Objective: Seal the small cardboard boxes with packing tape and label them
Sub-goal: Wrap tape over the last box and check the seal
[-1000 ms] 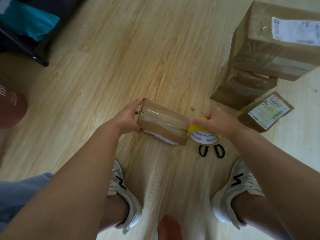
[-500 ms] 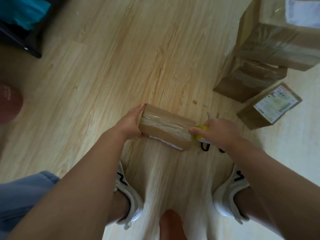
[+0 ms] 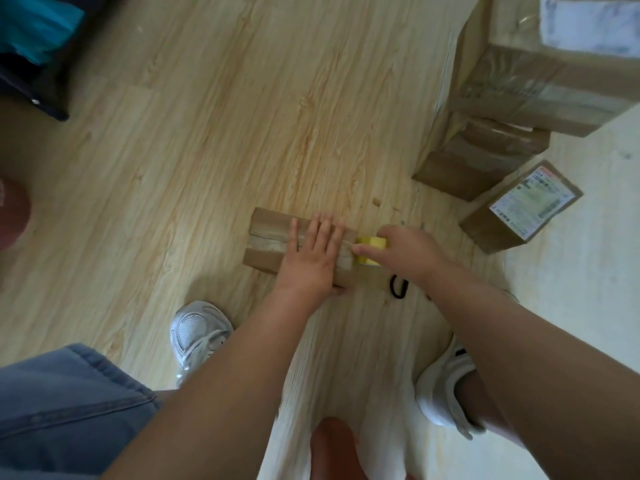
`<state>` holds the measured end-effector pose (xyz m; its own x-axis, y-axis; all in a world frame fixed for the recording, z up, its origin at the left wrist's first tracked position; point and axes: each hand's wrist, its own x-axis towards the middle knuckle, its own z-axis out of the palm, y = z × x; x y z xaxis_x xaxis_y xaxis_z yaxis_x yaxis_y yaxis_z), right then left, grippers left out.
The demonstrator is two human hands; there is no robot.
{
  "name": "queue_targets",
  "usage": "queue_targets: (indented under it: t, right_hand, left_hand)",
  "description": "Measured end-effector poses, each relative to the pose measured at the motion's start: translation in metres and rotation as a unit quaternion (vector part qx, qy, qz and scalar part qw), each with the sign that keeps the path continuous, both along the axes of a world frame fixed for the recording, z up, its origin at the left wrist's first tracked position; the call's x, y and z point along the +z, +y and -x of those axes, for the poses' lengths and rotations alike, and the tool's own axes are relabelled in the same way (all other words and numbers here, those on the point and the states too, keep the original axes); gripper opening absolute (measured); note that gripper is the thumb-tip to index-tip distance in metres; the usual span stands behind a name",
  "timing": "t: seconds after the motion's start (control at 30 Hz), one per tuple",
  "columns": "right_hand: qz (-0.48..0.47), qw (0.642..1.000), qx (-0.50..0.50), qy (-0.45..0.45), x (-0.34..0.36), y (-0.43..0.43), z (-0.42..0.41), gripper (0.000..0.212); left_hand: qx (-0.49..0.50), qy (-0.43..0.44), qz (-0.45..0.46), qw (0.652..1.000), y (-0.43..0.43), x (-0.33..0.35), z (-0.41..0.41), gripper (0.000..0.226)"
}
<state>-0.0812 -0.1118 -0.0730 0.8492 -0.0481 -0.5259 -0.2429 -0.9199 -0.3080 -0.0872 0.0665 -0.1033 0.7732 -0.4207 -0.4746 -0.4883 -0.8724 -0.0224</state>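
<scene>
Change since half a second ago: the small brown cardboard box (image 3: pixel 266 233) has come down onto the pale wood-plank floor (image 3: pixel 207 150), and the left hand (image 3: pixel 311 261) has moved from its left end to its top.
- **Left fingers:** straight and flat, pressing on the taped seam.
- **Right hand (image 3: pixel 405 254):** curled round the yellow packing-tape roll (image 3: pixel 372 244) at the box's right end.
- **Handling:** probably light and stiff, with a tape-slick top, so it is best held by the bare ends.
- **Long axis:** left–right, with the right end slightly nearer and the seam uppermost.

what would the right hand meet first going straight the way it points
Probably the left hand, flat on the small box; the right hand, gripping the tape roll, points straight at it.
</scene>
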Motion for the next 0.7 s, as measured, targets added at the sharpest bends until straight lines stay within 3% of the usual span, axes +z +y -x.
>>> queue_targets:
  t: [0.17, 0.4, 0.6, 0.7]
  right_hand:
    - [-0.121, 0.990, -0.058, -0.047, -0.002, 0.003, -0.023, 0.030]
    - [-0.121, 0.989, -0.047, -0.073, -0.014, 0.013, -0.042, 0.026]
    - [-0.168, 0.977, -0.108, -0.076, -0.006, 0.011, -0.039, 0.048]
    - [-0.200, 0.961, -0.162, -0.104, -0.005, 0.010, -0.027, 0.051]
  left_hand:
    - [0.080, 0.001, -0.031, 0.996, 0.000, 0.004, -0.015, 0.114]
    - [0.117, -0.039, -0.061, 0.990, -0.014, 0.003, -0.014, 0.117]
    - [0.141, -0.012, 0.073, 0.987, 0.001, -0.003, -0.012, 0.119]
    - [0.106, 0.000, 0.148, 0.983, 0.009, 0.001, -0.009, 0.103]
